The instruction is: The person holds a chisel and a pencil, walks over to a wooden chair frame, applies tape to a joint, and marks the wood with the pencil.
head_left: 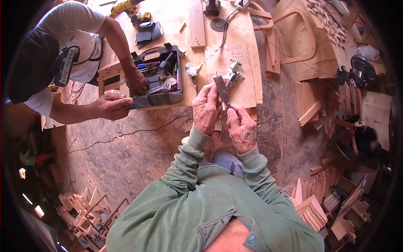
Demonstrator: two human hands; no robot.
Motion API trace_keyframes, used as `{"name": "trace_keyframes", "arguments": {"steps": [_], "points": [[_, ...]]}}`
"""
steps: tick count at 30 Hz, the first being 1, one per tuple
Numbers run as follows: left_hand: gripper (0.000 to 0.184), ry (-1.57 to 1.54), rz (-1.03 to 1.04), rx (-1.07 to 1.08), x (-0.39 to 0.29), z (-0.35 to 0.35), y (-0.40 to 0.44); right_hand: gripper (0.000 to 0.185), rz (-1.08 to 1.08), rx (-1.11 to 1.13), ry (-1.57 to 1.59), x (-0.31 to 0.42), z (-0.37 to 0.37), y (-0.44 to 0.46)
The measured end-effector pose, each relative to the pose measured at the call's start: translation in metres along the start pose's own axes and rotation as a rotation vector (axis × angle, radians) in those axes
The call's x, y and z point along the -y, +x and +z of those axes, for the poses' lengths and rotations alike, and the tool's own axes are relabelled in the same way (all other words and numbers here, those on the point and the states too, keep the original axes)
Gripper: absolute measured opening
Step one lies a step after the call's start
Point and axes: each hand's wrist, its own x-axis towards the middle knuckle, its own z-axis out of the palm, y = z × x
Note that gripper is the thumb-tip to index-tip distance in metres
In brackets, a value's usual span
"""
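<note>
A chisel [221, 87] with a wide, flat, dark metal blade is held up in front of me at the bench's near edge. My left hand [205, 110] has its fingers closed around the blade's side, near its far end. Lower down, my right hand [243, 129] grips it where the blade narrows; the handle is mostly hidden by the fingers. A bit of red shows beside that hand. Just beyond the blade lies a silver metal clamp-like fitting [233, 74] on the wooden bench [247, 50].
At left, a co-worker's hand [136, 82] reaches into an open black toolbox [157, 100]; their other hand [113, 106] is beside it. A yellow drill [126, 7], a grinding disc [218, 24], a cord and a plank [197, 25] lie on the bench. Wood pieces [308, 212] are stacked lower right.
</note>
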Motion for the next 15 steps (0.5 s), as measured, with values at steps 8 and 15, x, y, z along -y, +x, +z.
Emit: {"name": "trace_keyframes", "arguments": {"steps": [8,15], "points": [[0.02,0.057,-0.085,0.019,0.026,-0.003,-0.006,0.026,-0.074,-0.138,0.091,-0.013,0.0,0.025],[0.019,-0.1,-0.096,0.093,0.008,-0.012,0.009,0.029,0.082,0.061,0.146,-0.005,-0.013,0.001]]}}
